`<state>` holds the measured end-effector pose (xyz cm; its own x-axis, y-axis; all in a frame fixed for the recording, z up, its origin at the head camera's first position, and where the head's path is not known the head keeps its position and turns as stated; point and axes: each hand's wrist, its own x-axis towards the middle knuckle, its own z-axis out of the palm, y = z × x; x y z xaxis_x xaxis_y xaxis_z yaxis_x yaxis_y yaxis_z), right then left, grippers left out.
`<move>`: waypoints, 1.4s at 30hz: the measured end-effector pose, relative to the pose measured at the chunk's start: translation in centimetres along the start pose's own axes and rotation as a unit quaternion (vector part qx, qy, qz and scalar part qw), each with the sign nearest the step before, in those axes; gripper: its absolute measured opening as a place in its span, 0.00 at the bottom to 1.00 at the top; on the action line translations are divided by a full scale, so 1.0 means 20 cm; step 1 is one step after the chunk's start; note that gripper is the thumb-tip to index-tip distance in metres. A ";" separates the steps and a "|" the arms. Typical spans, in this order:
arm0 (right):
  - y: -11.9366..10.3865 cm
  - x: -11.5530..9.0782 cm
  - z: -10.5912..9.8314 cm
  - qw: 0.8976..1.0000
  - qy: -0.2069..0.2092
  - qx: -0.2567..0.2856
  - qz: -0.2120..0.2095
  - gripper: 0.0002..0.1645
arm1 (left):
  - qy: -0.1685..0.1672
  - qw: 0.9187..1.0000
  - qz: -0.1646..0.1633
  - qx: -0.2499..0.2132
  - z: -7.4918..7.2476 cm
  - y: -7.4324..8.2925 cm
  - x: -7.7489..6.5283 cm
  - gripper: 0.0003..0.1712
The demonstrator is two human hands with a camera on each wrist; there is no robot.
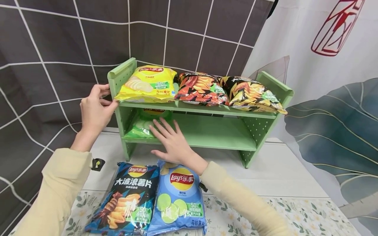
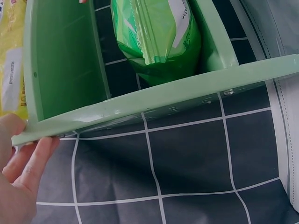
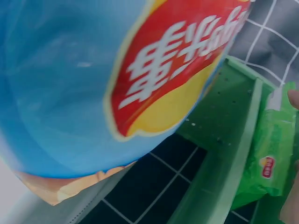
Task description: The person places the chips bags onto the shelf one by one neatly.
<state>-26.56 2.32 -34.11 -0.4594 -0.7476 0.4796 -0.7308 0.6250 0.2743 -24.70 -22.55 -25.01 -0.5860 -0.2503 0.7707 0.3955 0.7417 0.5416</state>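
On the upper tier of the green shelf (image 1: 215, 129), three bags of chips lie side by side: a yellow bag (image 1: 150, 82) at the left end, a red-and-black bag (image 1: 202, 88) in the middle and a black-and-gold bag (image 1: 252, 95) at the right, reaching the front edge near the side panel. On the lower tier, at its left end, sits a green bag (image 1: 141, 126), close to the perforated left panel and partly shadowed by the board above. The left wrist view shows its sealed end, with a pale label beside the seam.

The left hand (image 1: 95, 109) pinches the front edge of the shelf's left panel, thumb on the near side and fingers behind, just beside the yellow bag. The right hand (image 1: 174, 144) is spread, palm down, in front of the lower tier, its fingertips over the right side of the green bag; how firmly they press I cannot tell.

Before the shelf, a dark blue bag (image 1: 127, 196) and a light blue bag (image 1: 178, 200) lie face up, touching along their long sides. They rest on the white table (image 1: 230, 182), whose near part carries a floral cloth (image 1: 310, 213). Behind hangs a dark curtain (image 1: 118, 39) with a white grid; to the right, a pale curtain (image 1: 292, 36) bears a red emblem and large blue-grey leaves.
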 end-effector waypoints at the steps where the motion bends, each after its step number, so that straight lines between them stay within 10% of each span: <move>1: 0.00 0.00 -0.01 1.000 0.003 -0.001 0.001 0.51 | 0.000 1.000 -0.001 -0.001 0.00 0.00 0.00 0.22; 42: -0.23 -0.70 -0.33 0.992 -0.114 0.051 -0.006 0.57 | -0.007 1.000 0.002 0.006 0.00 0.00 -0.01 0.22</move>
<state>-13.43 11.42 -36.57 -0.5432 -0.7939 0.2732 -0.7794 0.5978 0.1874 -24.61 -22.56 -25.08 -0.5943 -0.2377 0.7683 0.3895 0.7507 0.5336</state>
